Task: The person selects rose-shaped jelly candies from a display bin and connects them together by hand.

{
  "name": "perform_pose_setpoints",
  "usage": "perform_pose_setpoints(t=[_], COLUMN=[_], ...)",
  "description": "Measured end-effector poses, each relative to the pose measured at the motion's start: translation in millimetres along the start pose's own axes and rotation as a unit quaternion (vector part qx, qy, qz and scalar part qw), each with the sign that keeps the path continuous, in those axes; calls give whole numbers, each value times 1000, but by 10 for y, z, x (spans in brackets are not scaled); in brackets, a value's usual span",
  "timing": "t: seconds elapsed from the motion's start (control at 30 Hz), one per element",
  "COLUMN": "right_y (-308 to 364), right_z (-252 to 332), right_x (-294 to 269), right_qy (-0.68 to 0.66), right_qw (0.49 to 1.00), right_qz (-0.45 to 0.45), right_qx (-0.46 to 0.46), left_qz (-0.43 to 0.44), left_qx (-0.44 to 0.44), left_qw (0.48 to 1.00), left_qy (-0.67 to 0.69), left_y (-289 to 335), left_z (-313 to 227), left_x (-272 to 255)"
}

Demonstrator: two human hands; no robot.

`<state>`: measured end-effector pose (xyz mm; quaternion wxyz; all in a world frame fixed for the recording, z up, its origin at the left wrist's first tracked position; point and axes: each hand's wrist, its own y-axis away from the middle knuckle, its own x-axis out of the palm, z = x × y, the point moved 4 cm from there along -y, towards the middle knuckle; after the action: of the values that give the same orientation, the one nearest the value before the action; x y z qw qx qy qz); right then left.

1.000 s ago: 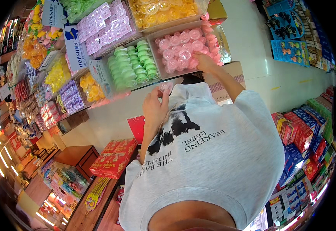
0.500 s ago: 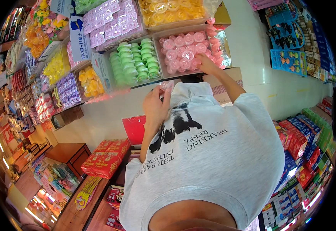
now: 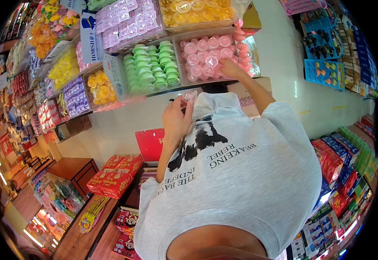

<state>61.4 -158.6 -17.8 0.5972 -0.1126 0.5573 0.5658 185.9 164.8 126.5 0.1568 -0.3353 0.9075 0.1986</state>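
Observation:
My left hand (image 3: 177,116) is closed on a small pink cup (image 3: 190,96) of clear plastic, held in front of my chest near the light grey shirt. A clear bin (image 3: 178,58) full of similar pink round cups (image 3: 205,55) stands ahead. My right hand (image 3: 232,69) reaches over this bin's near right part, its fingers bent down among the cups. Whether those fingers grip one cannot be made out. Just left of that bin, green round cups (image 3: 150,65) are stacked in another clear bin.
Further bins hold yellow cups (image 3: 197,15), purple packets (image 3: 128,26) and orange cups (image 3: 99,86). At lower left are red boxes (image 3: 115,175) and a wooden counter (image 3: 89,219). Colourful cartons (image 3: 327,156) are stacked at right; blue trays (image 3: 325,73) hang at upper right.
My right hand has shifted slightly left and lifted a little over the pink cups. The left hand keeps its pink cup almost in place. The view has turned slightly.

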Motion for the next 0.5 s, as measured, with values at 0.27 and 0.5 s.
perform_pose_setpoints(t=[0.27, 0.5], right_y=[37, 48], right_z=[24, 74], right_x=[162, 117], right_qy=[-31, -19], right_qw=[982, 986], right_qz=[-189, -167], right_qx=[8, -6], left_qz=[15, 16], left_qx=[15, 38], left_qw=[1000, 999], left_qy=[-9, 5], left_y=[-24, -60], left_z=[-36, -106], left_x=[69, 124])
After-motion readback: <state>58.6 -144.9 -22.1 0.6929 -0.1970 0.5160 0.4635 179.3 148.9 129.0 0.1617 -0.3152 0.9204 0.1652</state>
